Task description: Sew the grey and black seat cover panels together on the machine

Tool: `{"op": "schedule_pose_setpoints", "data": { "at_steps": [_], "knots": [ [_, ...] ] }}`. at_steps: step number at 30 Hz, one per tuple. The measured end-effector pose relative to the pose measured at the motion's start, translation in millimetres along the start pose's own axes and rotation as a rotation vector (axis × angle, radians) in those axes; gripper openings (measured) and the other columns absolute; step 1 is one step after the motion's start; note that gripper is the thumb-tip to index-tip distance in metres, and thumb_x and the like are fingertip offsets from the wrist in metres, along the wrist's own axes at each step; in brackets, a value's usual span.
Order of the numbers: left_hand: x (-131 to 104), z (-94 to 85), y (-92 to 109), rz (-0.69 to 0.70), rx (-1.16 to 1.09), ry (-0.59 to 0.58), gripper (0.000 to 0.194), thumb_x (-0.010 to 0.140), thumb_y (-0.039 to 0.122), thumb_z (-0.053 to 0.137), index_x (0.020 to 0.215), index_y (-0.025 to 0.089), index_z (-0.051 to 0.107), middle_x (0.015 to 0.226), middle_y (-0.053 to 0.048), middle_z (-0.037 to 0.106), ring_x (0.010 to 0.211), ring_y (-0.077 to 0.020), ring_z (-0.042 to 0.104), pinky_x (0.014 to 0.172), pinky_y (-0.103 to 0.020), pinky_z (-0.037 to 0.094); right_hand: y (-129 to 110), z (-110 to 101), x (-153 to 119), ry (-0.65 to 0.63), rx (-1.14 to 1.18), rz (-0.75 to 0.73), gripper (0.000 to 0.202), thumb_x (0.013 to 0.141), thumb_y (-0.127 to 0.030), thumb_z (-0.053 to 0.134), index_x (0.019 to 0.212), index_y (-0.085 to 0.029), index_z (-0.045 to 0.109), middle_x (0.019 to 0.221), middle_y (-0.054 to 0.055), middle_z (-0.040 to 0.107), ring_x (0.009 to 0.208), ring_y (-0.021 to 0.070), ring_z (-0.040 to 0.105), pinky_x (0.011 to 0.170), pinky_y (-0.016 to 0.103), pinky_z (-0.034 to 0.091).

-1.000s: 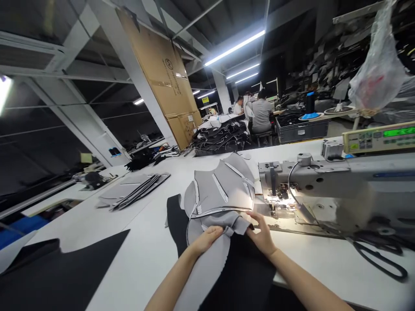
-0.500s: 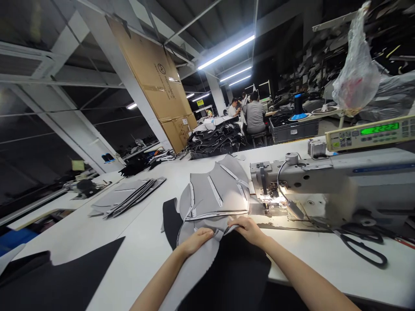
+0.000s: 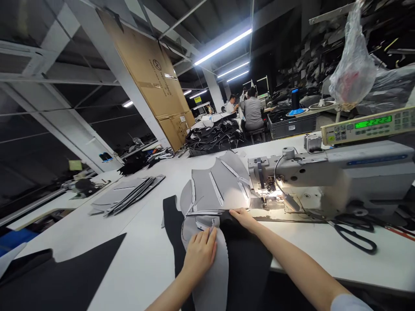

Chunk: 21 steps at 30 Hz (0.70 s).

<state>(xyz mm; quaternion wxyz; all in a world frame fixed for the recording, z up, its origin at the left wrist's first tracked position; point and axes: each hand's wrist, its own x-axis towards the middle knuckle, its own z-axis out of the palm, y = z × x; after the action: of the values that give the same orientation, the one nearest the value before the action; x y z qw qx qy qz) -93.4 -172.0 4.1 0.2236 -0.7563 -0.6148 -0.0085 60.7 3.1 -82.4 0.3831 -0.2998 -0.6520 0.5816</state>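
Note:
A grey fabric panel (image 3: pixel 207 183) with pale seam strips lies on the table, left of the sewing machine's needle area. Its near part is a long grey flap (image 3: pixel 212 276), on top of black fabric (image 3: pixel 248 263) that hangs over the front edge. My left hand (image 3: pixel 201 250) rests on this flap with fingers stretched forward, beside a small folded tab with a strip. At the seam, my right hand (image 3: pixel 242 218) pinches the edge of the black fabric; its thumb is partly hidden. The sewing machine (image 3: pixel 324 172) stands to the right, its lamp lit.
Black-handled scissors (image 3: pixel 356 239) lie right of my right forearm. A stack of grey panels (image 3: pixel 129 196) and a black fabric piece (image 3: pixel 65 276) are on the table's left. Behind are a fabric heap (image 3: pixel 214 136), a grey crate (image 3: pixel 293 127) and seated people (image 3: pixel 253 113).
My left hand has let go of the gathered fabric and flattened onto the grey flap, now spread out straighter. My right hand has shifted slightly up and left, and black fabric shows under it.

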Motion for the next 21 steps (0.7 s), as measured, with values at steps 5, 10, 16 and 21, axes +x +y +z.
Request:
{"op": "schedule_pose_setpoints", "data": {
  "at_steps": [5,10,16,21],
  "knots": [
    [9,-9.8,41,-0.238,0.066,-0.127,0.068,0.085,0.043,0.059,0.144,0.012,0.048,0.148,-0.023,0.045,0.132,-0.04,0.045,0.111,-0.065,0.026,6,1,4,-0.018,-0.008,0.038,0.048,0.093,-0.055,0.055,0.065,-0.017,0.049,0.054,-0.008,0.038,0.045,0.0058,0.032,0.045,0.02,0.029],
    [18,-25.5,26,-0.277,0.033,-0.294,0.076,0.08,0.025,0.059,0.151,0.016,0.036,0.149,-0.018,0.045,0.134,-0.0384,0.042,0.114,-0.069,0.014,4,-2,3,-0.025,-0.054,0.031,0.044,0.095,-0.05,0.056,0.068,-0.016,0.051,0.057,-0.008,0.04,0.047,0.0058,0.037,0.046,0.02,0.034],
    [38,-41.6,-3,-0.301,0.013,-0.313,0.061,0.084,0.018,0.048,0.145,0.015,0.046,0.13,-0.019,0.061,0.119,-0.0363,0.054,0.11,-0.071,0.017,-7,-2,13,-0.001,-0.158,0.027,0.042,0.098,-0.05,0.051,0.078,-0.014,0.057,0.063,-0.005,0.051,0.051,0.0072,0.046,0.05,0.021,0.042],
    [63,-5.6,12,-0.394,-0.045,-0.099,0.047,0.088,0.016,0.045,0.133,0.012,0.058,0.117,-0.017,0.067,0.109,-0.0351,0.058,0.11,-0.066,0.024,-10,-1,-2,0.054,-0.37,-0.058,0.039,0.099,-0.047,0.043,0.086,-0.017,0.063,0.077,0.003,0.063,0.075,0.0183,0.061,0.071,0.032,0.051]
  ]
}}
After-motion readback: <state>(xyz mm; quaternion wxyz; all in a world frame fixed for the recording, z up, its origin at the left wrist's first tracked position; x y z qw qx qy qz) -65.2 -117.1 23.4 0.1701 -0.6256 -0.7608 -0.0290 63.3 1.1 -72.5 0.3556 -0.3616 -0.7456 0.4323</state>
